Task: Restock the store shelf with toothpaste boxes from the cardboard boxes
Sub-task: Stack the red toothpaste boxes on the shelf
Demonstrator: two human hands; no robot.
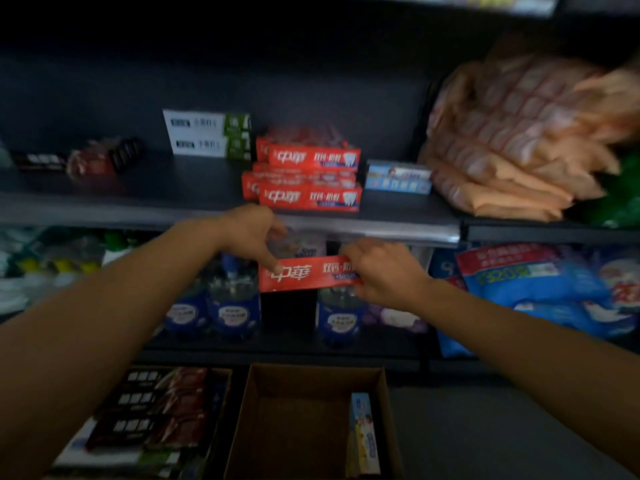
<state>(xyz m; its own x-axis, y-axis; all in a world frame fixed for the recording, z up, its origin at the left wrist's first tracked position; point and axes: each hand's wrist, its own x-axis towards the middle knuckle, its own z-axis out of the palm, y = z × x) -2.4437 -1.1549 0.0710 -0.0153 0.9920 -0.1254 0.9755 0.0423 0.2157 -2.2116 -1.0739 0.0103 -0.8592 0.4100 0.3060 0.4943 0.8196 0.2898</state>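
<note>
A red toothpaste box is held level in the air just below the dark shelf's front edge. My right hand grips its right end. My left hand touches its left end with a fingertip, the other fingers loosely curled. On the shelf above stands a stack of matching red boxes, with a light blue box to its right and white-green boxes behind on the left. Below, an open cardboard box holds one light blue toothpaste box.
Dark and red toothpaste boxes lie at the shelf's left. A pile of orange packs fills the shelf's right. Blue-capped bottles and blue bags sit on the lower shelf. A second carton of dark boxes stands at lower left.
</note>
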